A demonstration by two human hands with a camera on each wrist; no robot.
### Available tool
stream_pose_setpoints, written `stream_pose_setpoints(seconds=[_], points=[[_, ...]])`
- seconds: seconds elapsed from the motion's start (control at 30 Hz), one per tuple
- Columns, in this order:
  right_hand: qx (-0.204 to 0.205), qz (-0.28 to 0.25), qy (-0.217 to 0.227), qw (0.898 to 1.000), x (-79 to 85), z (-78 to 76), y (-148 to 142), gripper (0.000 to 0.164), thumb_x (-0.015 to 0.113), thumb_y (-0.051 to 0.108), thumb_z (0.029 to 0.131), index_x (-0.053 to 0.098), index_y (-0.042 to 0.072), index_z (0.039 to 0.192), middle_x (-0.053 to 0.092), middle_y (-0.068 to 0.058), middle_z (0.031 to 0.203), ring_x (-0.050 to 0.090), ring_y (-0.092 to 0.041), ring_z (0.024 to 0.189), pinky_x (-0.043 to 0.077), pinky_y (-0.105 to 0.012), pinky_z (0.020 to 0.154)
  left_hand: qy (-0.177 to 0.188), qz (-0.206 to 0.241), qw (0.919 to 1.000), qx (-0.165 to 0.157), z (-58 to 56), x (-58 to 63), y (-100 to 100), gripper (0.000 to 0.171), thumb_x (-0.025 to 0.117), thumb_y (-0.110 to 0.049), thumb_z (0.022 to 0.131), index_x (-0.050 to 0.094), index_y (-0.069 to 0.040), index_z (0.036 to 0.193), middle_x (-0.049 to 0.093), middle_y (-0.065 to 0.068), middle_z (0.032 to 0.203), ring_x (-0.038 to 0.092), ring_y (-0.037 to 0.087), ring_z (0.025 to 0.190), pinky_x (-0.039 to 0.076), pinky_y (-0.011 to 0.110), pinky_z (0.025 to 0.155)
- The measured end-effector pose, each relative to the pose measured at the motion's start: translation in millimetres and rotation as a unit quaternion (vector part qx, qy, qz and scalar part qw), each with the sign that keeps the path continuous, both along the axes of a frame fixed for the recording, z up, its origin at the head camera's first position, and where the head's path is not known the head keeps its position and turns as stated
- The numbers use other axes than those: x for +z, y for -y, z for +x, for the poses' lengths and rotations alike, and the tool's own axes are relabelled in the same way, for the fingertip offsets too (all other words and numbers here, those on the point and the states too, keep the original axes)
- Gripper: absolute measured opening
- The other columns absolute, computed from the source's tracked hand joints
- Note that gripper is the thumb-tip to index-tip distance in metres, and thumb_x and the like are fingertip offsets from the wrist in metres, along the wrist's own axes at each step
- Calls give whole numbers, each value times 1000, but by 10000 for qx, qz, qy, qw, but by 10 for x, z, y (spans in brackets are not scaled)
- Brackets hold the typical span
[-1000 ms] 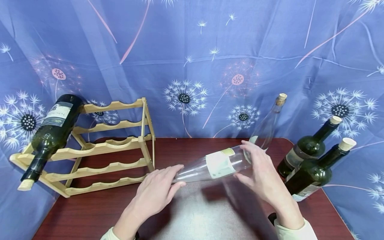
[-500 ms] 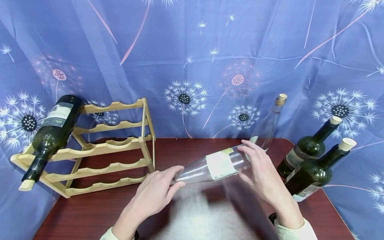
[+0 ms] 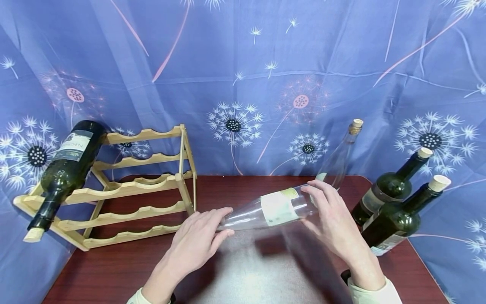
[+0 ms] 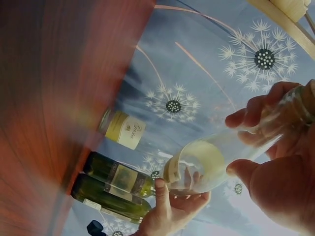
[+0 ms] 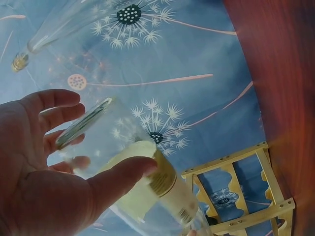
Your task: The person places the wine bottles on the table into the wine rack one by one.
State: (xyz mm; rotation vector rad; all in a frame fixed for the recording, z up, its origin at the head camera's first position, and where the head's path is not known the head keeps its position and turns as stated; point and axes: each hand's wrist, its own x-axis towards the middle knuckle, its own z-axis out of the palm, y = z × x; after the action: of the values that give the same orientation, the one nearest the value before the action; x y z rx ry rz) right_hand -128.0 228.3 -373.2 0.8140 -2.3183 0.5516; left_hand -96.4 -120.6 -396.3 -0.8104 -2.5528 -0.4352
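Note:
A clear glass wine bottle [image 3: 279, 207] with a pale label is held lying nearly level above the table, neck to the left. My left hand [image 3: 199, 240] grips its neck; in the left wrist view the fingers and thumb of the left hand [image 4: 280, 184] curl round the glass. At the base end, my right hand [image 3: 334, 223] holds the bottle, its thumb partly hidden beneath in the head view. From the right wrist, the right hand [image 5: 54, 177] has its thumb along the label side and its fingers around the base.
On the left, a wooden wine rack [image 3: 144, 211] carries a dark green bottle [image 3: 68, 169] lying on its top tier. Two corked green bottles [image 3: 391, 223] stand at right, and a corked clear bottle [image 3: 339, 158] behind my right hand. A patterned blue curtain [image 3: 235, 63] backs the table [image 3: 243, 270].
The right thumb and fingers have shifted slightly on the base end, the thumb now more behind the bottle. The bottle has turned a little in the hands; the left hand stays at the neck.

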Motion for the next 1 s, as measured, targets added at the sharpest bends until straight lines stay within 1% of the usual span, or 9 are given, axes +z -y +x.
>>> stream_pose_setpoints(seconds=[0.1,0.2,0.23,0.33,0.4,0.57,0.73,0.83,1.0], points=[[-4,71,-14,10000,10,11,8,78,86,17,60,54,5,129,49,-14,133,45,-33,119,33,-43,100,-422,-25,9991,-59,-25,-6,5,52,58,-47,92,52,-19,135,65,-5,110,62,15,95,45,36,76],[-67,241,121,9996,15,21,6,79,86,23,61,54,7,131,48,-12,136,44,-33,121,31,-43,101,-831,38,9964,-153,-54,-13,10,50,59,-45,92,55,-16,133,65,-6,108,61,15,90,42,33,70],[-102,312,191,9993,16,24,3,79,86,25,62,53,7,132,47,-11,137,43,-33,122,31,-44,101,-940,65,9954,-177,-62,-13,10,49,58,-45,92,56,-16,132,64,-6,108,61,15,89,42,33,71],[-238,524,440,9974,12,35,-5,82,85,34,64,51,10,135,45,-7,140,41,-31,125,33,-47,98,-1224,137,9921,-247,-74,-9,12,47,55,-45,94,58,-16,130,63,-7,107,60,16,86,42,33,71],[-326,656,554,9958,8,44,-7,86,85,39,64,50,11,136,44,-5,141,40,-30,126,36,-48,94,-1373,152,9900,-282,-75,-2,12,45,55,-44,94,59,-16,129,63,-6,105,59,17,85,42,34,71],[-431,867,720,9927,-1,57,8,93,86,46,61,47,13,139,46,-3,139,41,-27,127,38,-49,87,-1733,162,9841,-342,-82,20,13,43,63,-36,88,62,-17,126,62,-4,105,58,19,82,42,36,71],[-451,963,821,9909,-13,63,15,96,86,47,60,45,14,140,48,0,136,42,-25,126,38,-49,86,-2003,224,9786,-409,-99,36,13,39,63,-34,87,64,-19,123,63,-3,105,58,20,82,43,38,71],[-438,995,910,9899,-29,65,17,96,86,47,60,44,13,140,49,1,135,43,-24,125,39,-49,88,-2077,215,9771,-397,-104,43,13,36,62,-34,87,66,-21,120,64,-3,105,58,21,82,43,39,71],[-394,1123,1160,9861,-57,66,34,96,86,46,62,43,13,141,50,-1,134,43,-23,125,37,-50,93,-2216,63,9745,-336,-107,49,14,32,60,-33,87,67,-23,117,64,-2,104,58,21,82,43,39,71]])
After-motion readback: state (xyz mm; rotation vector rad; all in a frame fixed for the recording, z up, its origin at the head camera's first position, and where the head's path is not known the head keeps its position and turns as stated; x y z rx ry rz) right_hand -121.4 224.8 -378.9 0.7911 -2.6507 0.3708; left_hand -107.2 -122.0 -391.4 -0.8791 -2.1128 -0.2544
